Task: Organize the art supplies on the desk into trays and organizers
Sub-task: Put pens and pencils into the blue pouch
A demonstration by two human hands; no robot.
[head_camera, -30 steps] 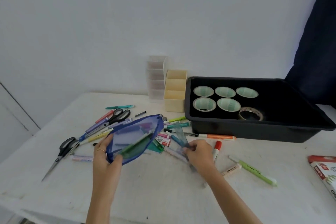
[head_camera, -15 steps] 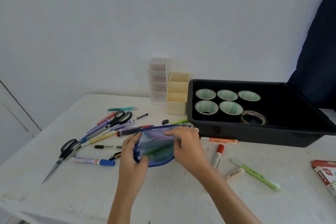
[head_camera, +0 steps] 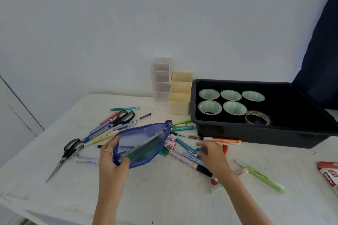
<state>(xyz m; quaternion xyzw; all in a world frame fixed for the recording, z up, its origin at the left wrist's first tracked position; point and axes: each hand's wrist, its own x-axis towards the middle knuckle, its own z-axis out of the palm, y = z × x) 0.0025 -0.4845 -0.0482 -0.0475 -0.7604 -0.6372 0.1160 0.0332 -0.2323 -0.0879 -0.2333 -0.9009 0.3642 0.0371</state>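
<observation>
The work surface is a white table [head_camera: 164, 197] with scuffed paint, set against a plain pale wall [head_camera: 128, 23]; a dark curtain [head_camera: 321, 42] hangs at the right. A black tray [head_camera: 256, 137] sits at the back right, its right corner reaching past the table's edge as seen from here. Inside it are five green-cored tape rolls [head_camera: 230, 95] in two rows and one clear tape roll [head_camera: 257, 120] just beside them. A cream organizer [head_camera: 179, 107] stands touching the tray's left wall, with a clear organizer [head_camera: 161, 86] behind it against the wall. Loose pens, markers and two pairs of scissors [head_camera: 122, 118] lie scattered left and centre. An orange marker [head_camera: 224, 140] lies along the tray's front wall, a green pen [head_camera: 263, 176] lies apart toward the right, and a red-and-white box [head_camera: 329, 175] is cut off at the right edge. Open tabletop runs along the near edge, in front of the pile and around both forearms. The left hand [head_camera: 111, 160] grips the lower corner of a blue mesh pouch [head_camera: 140, 144], thumb in front and fingers behind, holding it tilted over the pile with its zip end toward the tray. A green flat item and some pens show through the mesh. The right hand [head_camera: 212, 155] is down among the loose pens just right of the pouch, fingers bent, fingertips at the end of a blue pen [head_camera: 184, 145]. I cannot tell whether it pinches that pen or only touches it.
</observation>
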